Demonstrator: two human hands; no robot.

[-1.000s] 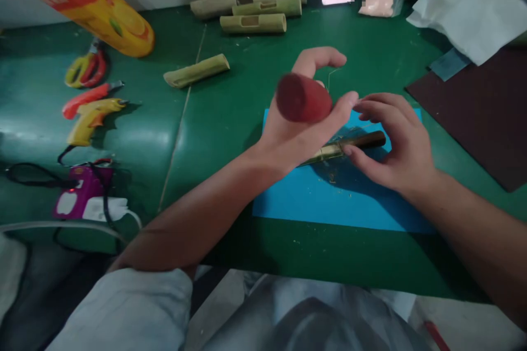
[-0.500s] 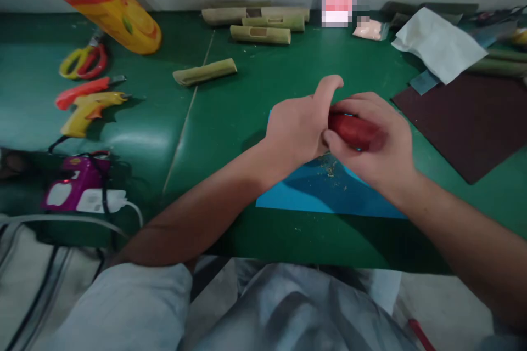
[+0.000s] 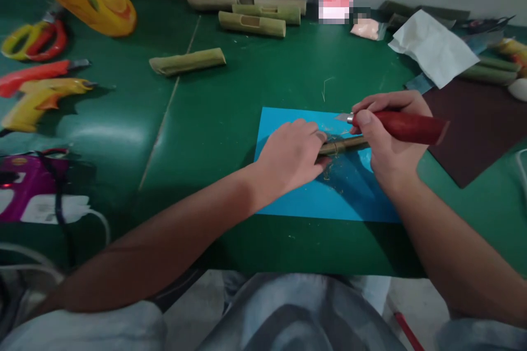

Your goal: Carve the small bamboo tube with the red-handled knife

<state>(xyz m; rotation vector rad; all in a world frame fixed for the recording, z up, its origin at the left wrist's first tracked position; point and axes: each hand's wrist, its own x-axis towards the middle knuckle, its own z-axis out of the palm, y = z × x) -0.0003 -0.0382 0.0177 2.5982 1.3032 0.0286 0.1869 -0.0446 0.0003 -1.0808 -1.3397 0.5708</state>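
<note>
"Okay, what's gripped?"
"I see the left hand (image 3: 291,152) curled over a bamboo stick (image 3: 342,146) near the far edge of the blue sheet (image 3: 296,198); the right hand (image 3: 391,151) clasps a red-handled craft knife (image 3: 411,128)."

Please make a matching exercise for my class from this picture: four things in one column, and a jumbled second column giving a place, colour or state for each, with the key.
Column one
1. left hand
2. right hand
3. blue sheet
4. scissors

Column two
A. has one red and one yellow handle
B. lies flat beneath the thin brown stick
C. holds the red-handled knife
D. is on the stick's left end

Pairs: 1-D, 2-C, 3-B, 4-A
</note>
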